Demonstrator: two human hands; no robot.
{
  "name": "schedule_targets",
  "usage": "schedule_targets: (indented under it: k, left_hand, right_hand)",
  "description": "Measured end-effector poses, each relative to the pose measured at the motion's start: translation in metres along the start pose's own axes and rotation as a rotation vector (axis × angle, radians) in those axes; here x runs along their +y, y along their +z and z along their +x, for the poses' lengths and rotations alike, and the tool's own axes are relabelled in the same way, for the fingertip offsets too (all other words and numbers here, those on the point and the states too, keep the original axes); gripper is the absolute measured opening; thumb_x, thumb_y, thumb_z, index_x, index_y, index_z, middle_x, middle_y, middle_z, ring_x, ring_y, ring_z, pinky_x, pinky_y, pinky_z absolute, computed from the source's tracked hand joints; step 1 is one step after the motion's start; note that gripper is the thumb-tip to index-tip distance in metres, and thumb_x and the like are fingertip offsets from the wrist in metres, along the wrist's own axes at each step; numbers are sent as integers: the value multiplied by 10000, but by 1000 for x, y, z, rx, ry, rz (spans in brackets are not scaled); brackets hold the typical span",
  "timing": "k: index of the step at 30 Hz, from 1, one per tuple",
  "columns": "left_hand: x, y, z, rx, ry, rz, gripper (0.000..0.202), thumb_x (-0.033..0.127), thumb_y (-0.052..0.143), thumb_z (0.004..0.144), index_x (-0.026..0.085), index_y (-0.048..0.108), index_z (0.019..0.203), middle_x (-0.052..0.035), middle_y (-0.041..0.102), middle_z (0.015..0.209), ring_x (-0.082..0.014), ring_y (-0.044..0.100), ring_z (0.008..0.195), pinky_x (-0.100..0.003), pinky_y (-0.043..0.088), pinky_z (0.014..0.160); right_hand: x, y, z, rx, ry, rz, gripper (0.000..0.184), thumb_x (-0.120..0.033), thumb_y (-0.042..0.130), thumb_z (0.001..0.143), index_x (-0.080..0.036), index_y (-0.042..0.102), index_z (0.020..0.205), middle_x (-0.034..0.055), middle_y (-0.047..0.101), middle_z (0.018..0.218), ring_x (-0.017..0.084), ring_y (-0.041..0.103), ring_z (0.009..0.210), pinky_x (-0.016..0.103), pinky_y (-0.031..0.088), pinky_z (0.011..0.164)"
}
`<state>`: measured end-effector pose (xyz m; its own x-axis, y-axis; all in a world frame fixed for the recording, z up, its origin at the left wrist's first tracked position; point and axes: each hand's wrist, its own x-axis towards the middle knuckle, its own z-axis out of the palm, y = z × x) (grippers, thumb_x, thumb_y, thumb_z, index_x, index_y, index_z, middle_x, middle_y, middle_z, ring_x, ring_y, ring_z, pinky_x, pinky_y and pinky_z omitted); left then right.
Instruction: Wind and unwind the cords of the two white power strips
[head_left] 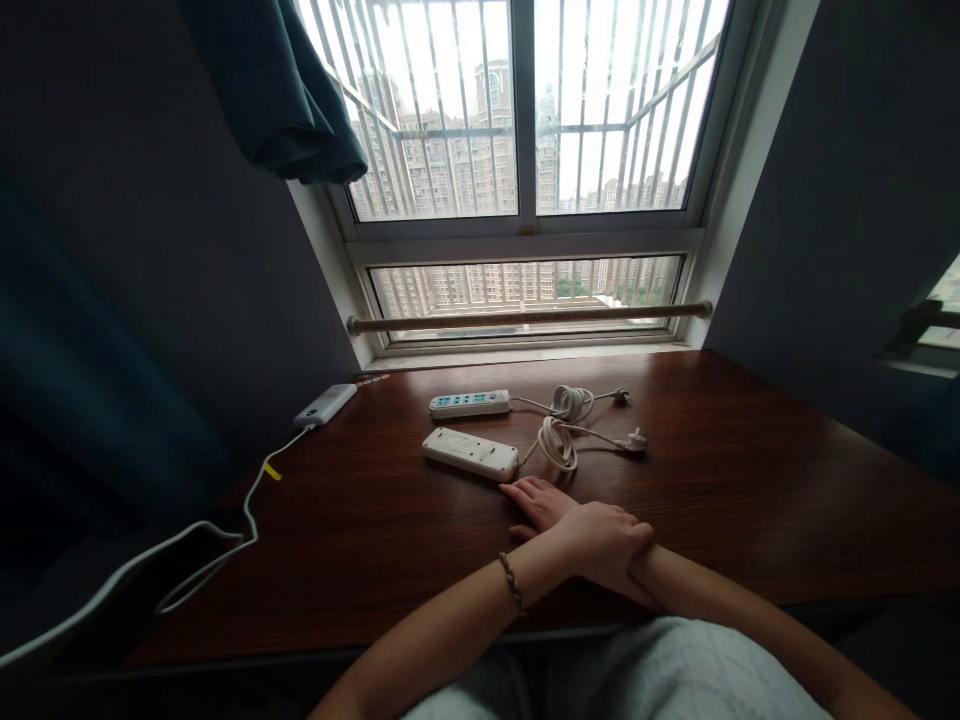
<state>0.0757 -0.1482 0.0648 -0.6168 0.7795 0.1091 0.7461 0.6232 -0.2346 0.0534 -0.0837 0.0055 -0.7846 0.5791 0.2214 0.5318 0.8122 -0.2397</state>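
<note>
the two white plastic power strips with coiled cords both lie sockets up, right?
Not both: in the head view, the farther white plastic power strip lies sockets up, but the nearer white plastic power strip lies underside up.

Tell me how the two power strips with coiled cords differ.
The farther strip lies with its blue sockets up; the nearer strip shows a face without sockets. The nearer strip's right end lies close to the right hand; the farther strip lies farther from it. Both are white, with coiled cords.
</note>
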Motion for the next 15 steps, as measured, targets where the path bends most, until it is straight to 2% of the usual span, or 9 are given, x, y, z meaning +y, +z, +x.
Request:
schedule_targets:
  k: [5, 15]
  left_hand:
    - [-5, -7, -2, 7, 30, -18, 600, 349, 460, 815, 262, 313, 1390, -76, 304, 1462, -336, 231, 1338, -409, 495, 861]
    - [-1, 2, 2, 12, 67, -22, 611, 401, 466, 810, 238, 332, 1383, -95, 323, 1451, -353, 235, 1332, -422, 495, 854]
  right_hand:
    - [0, 0, 0, -4, 6, 4, 737, -481, 555, 788, -50, 355, 1351, 163, 503, 1219, 287, 423, 1140, 402, 354, 999]
    - [0, 1, 0, 4, 6, 25, 727, -478, 558, 784, -67, 357, 1350, 169, 496, 1225, 287, 418, 1142, 416, 354, 992]
